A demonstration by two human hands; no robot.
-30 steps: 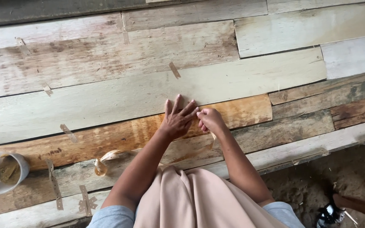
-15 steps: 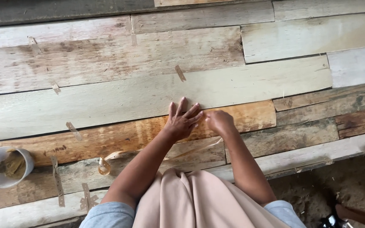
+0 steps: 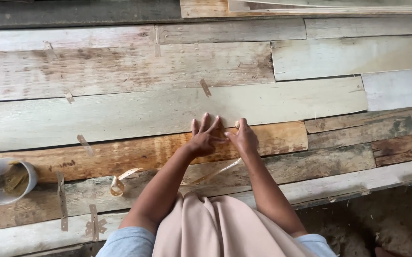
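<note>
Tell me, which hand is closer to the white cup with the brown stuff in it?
Left. The left hand lies flat on the planks, to the right of the white cup; the right hand is farther right.

Soft, even daylight — faint shadows, no glare, sharp throughout

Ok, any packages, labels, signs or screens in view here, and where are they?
None: no labels, signs or screens.
Nearest to a package: a round whitish tub at the left edge on the wooden planks, brownish stuff inside.
Both hands, left hand and right hand, press on an orange-brown plank.
</note>
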